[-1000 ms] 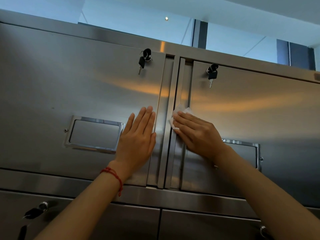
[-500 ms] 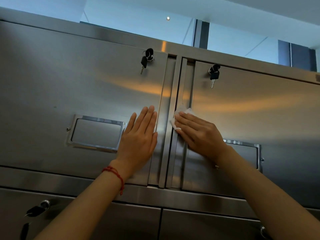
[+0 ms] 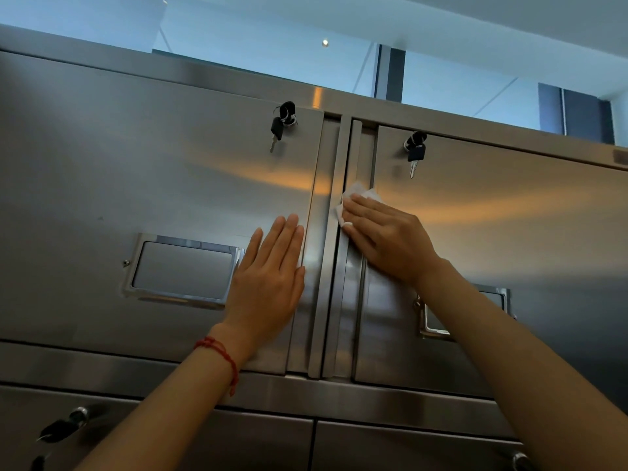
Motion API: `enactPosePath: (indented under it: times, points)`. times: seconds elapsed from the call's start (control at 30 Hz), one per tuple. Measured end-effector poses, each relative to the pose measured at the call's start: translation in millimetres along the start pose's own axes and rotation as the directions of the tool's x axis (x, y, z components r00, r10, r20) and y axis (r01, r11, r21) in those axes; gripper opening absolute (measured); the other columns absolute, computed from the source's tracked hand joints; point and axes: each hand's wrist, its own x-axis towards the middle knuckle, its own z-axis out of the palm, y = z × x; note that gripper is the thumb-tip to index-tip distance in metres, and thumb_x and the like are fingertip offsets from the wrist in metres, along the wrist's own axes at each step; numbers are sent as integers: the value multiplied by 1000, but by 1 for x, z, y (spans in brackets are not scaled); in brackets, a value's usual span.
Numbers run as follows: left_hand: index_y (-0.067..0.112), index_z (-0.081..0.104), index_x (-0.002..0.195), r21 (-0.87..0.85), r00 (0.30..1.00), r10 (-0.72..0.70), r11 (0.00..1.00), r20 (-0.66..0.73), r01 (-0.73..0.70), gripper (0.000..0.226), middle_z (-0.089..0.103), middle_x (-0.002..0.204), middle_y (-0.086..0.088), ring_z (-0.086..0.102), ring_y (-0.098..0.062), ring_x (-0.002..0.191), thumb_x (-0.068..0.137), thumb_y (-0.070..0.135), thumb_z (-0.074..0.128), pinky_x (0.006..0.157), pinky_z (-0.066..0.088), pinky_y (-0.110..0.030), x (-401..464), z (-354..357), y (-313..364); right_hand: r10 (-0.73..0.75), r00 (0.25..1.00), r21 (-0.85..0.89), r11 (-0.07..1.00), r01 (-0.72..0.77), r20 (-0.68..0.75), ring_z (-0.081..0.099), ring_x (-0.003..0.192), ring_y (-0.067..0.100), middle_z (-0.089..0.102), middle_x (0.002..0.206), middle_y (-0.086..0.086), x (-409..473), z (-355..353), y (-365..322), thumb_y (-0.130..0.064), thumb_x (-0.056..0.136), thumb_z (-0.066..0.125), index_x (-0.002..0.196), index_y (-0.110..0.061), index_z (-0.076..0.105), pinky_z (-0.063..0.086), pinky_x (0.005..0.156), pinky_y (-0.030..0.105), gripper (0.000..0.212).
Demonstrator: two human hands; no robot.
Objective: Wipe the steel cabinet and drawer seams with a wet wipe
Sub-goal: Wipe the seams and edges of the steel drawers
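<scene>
A steel cabinet fills the view, with a left door (image 3: pixel 136 185) and a right door (image 3: pixel 509 226) meeting at a vertical seam (image 3: pixel 334 266). My right hand (image 3: pixel 387 239) lies flat with straight fingers and presses a white wet wipe (image 3: pixel 356 193) against the left edge strip of the right door, beside the seam. Only the wipe's upper edge shows past my fingertips. My left hand (image 3: pixel 272 277) rests flat and open on the left door, just left of the seam, holding nothing. A red string bracelet (image 3: pixel 221 355) circles my left wrist.
Keys hang from locks near the top of the left door (image 3: pixel 282 125) and the right door (image 3: pixel 415 153). Each door carries a framed label holder (image 3: pixel 183 270). Lower drawers with more keys (image 3: pixel 64 426) sit beneath a horizontal steel rail (image 3: pixel 306 392). Glass panels and ceiling show above.
My right hand has slid the wipe a little upward along the right door's edge. My left hand has stayed in place on the left door. The camera tilted slightly.
</scene>
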Motion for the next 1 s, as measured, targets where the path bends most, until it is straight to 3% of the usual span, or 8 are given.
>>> enactPosePath:
  times: [1.0]
  points:
    - [-3, 38, 136, 3, 1000, -3, 1000, 24, 3, 52, 34, 144, -21, 29, -34, 135, 94, 25, 28, 108, 29, -53, 0, -1, 1, -5, 1000, 38, 999, 4, 9, 60, 111, 30, 64, 115, 19, -23, 4, -16, -13, 89, 59, 105, 1, 69, 50, 93, 44, 24]
